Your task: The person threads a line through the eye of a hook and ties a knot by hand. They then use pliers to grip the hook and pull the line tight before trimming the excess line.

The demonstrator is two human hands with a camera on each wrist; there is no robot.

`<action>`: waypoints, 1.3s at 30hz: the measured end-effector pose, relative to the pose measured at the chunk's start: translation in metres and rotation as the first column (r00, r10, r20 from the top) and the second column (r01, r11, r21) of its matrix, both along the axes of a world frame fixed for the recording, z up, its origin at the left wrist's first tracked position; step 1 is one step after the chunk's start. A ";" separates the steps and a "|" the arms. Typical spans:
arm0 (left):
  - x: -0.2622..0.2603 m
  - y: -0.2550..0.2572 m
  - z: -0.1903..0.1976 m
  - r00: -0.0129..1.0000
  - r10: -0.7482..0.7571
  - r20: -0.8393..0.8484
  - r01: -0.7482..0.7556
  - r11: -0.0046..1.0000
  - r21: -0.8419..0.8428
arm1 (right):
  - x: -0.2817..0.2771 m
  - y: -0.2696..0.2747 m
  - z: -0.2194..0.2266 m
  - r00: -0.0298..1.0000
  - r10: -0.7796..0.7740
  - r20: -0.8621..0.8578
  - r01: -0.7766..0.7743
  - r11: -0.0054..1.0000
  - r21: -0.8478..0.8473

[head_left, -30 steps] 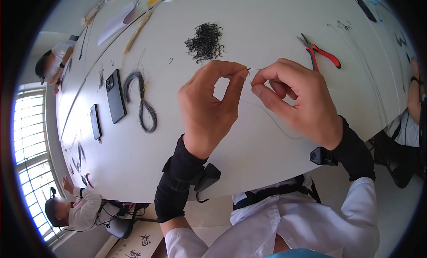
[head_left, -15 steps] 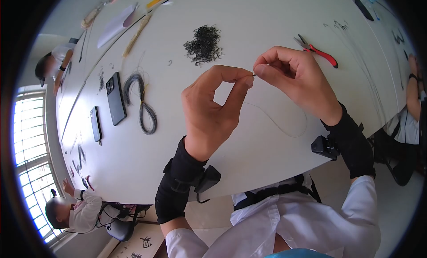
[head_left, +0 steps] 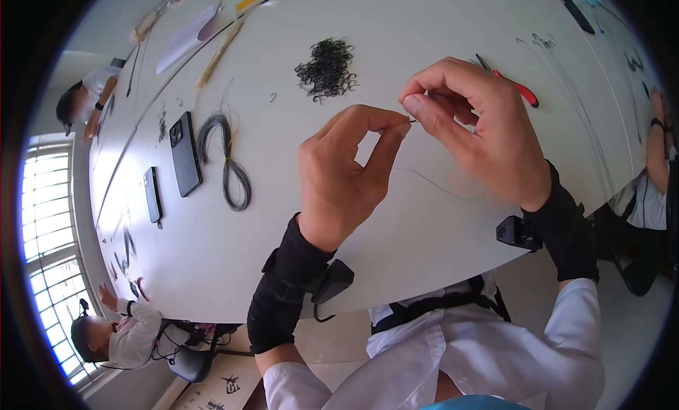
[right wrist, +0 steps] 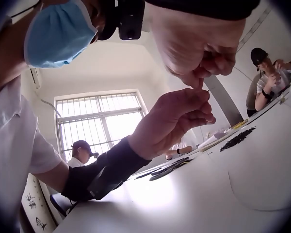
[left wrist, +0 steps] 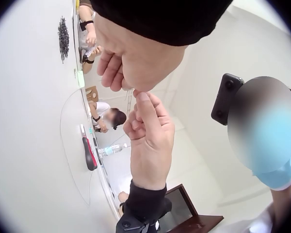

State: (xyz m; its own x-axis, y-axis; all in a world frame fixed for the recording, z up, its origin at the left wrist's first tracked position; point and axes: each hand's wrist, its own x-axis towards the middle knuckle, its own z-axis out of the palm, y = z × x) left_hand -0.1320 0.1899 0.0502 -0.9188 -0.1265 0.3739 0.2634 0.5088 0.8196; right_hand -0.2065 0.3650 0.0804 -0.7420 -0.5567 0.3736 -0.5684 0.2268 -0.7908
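Thumb and forefinger of the left hand (head_left: 344,175) pinch a tiny dark piece (head_left: 412,121), probably a hook, over the white table (head_left: 283,268). Just right of it and slightly higher, the right hand (head_left: 488,131) pinches a thin clear line, barely visible at its fingertips; its other fingers are curled. A loop of line (head_left: 442,189) hangs or lies below the hands. In the left wrist view the fingertips of the right hand (left wrist: 153,145) meet those of the left hand (left wrist: 145,63). Beyond them lies a pile of black hooks (head_left: 325,69).
Red-handled pliers (head_left: 522,92) are partly behind the right hand. Leftward lie a coil of dark line (head_left: 233,177), a large phone (head_left: 185,155) and a smaller one (head_left: 152,194). Lines with hooks (head_left: 566,71) stretch along the right. Other people sit around the table.
Both hands have shifted slightly rightward. The right hand moved in close to the left fingertips, then drew slightly up and right, now covering more of the pliers. The loop of line changed shape.
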 end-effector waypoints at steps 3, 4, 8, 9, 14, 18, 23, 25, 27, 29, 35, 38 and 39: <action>0.000 0.002 -0.001 0.999 -0.024 -0.046 0.027 0.998 0.060 | -0.012 0.001 -0.012 0.976 0.012 0.217 0.002 0.998 -0.060; 0.000 0.001 -0.002 0.998 -0.024 -0.056 0.028 0.997 0.075 | -0.015 0.002 -0.017 0.966 0.024 0.256 -0.006 0.998 -0.070; 0.002 -0.001 0.003 1.000 -0.024 -0.013 0.026 0.991 0.134 | -0.011 0.004 -0.011 0.905 0.019 0.426 -0.026 1.000 0.011; 0.003 -0.001 0.006 0.999 -0.026 0.018 0.023 0.989 0.147 | -0.007 0.003 -0.011 0.901 0.019 0.433 -0.029 0.999 0.018; -0.003 -0.004 -0.004 0.995 0.072 -0.067 -0.062 0.987 0.149 | 0.016 0.000 -0.006 0.982 0.012 0.189 -0.022 0.998 0.053; -0.004 -0.005 -0.006 0.993 0.067 -0.093 -0.065 0.997 0.028 | 0.021 -0.001 -0.004 0.996 0.019 -0.085 -0.016 0.999 0.045; 0.003 0.001 0.008 1.000 -0.005 0.004 0.006 0.998 -0.069 | 0.004 0.002 0.006 0.998 0.030 0.047 -0.031 0.999 0.020; 0.004 0.002 0.010 0.999 -0.038 0.018 0.039 0.996 -0.078 | -0.004 0.001 0.003 0.970 0.013 0.244 -0.010 1.000 -0.015; 0.004 0.002 0.008 0.998 -0.061 -0.002 0.061 0.997 -0.048 | -0.011 0.002 -0.009 0.960 0.037 0.277 -0.018 0.997 -0.073; 0.004 0.002 0.006 0.998 -0.059 -0.023 0.059 0.998 -0.010 | -0.014 0.004 -0.016 0.943 0.049 0.330 -0.025 0.997 -0.078; -0.002 -0.002 -0.005 0.995 0.030 -0.099 -0.025 0.998 0.052 | 0.008 0.002 -0.015 0.910 -0.012 0.413 0.005 1.000 0.019; -0.004 -0.001 -0.007 0.991 0.075 -0.109 -0.070 0.996 0.049 | 0.016 0.002 -0.010 0.992 -0.015 0.128 0.006 0.998 0.067; -0.004 -0.001 -0.006 0.991 0.087 -0.097 -0.084 0.996 0.041 | 0.020 0.001 -0.009 1.000 -0.013 0.010 0.012 0.998 0.065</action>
